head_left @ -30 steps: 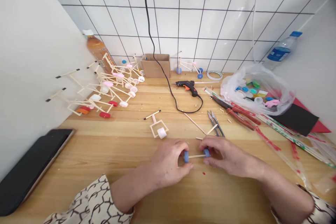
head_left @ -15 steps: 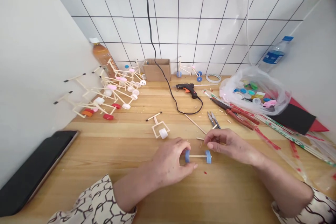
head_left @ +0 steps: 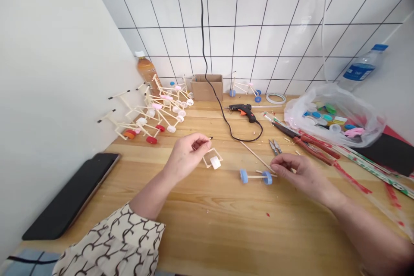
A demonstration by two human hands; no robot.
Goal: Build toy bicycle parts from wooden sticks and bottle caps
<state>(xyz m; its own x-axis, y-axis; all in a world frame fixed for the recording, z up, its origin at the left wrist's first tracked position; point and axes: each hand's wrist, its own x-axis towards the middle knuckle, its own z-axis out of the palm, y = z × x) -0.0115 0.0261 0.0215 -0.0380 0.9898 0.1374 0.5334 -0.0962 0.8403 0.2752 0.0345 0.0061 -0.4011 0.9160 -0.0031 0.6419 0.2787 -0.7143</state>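
Observation:
My left hand (head_left: 189, 154) is closed, thumb and fingers pinched over the handle of a small wooden stick frame (head_left: 220, 153). A black tip of its crossbar shows past my fingers, and a white bottle cap (head_left: 215, 162) sits at its near side. To the right, my right hand (head_left: 300, 177) has its fingers curled together by the end of a long thin wooden stick (head_left: 255, 155); what they pinch is hidden. Just left of those fingertips, two blue bottle caps (head_left: 243, 176) joined by a wooden axle (head_left: 255, 177) rest on the table.
A glue gun (head_left: 242, 110) and its cord lie behind. Snips (head_left: 275, 146), pliers (head_left: 315, 148) and a plastic bag of caps (head_left: 368, 114) are at right. Several finished stick models (head_left: 155, 116) stand at back left, beyond a black phone (head_left: 73, 194).
My left hand has left the blue-capped axle and moved left and away from me to the stick frame. My right hand has come to the stick ends. The view has shifted left.

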